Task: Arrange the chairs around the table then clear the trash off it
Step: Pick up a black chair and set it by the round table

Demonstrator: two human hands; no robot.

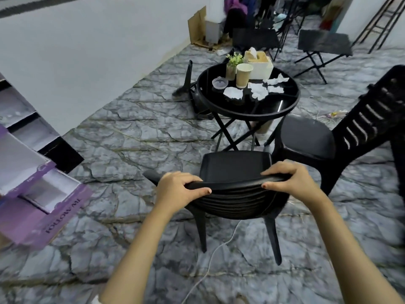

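Note:
A black plastic chair (235, 165) stands in front of me, its seat facing a round black table (258, 105). My left hand (178, 188) and my right hand (291, 181) both grip the top rail of its backrest. A second black chair (306, 137) stands at the table's right side. A third one (190, 81) lies tipped behind the table at the left. On the table lie crumpled white tissues (258, 89), a paper cup (243, 75) and a small clear plastic cup (219, 83).
A tissue box (259, 62) and a small potted plant (233, 62) also stand on the table. Purple cardboard boxes (41, 202) sit at the left. A white cable (210, 262) runs across the floor under the chair. Folding tables and a seated person are at the back.

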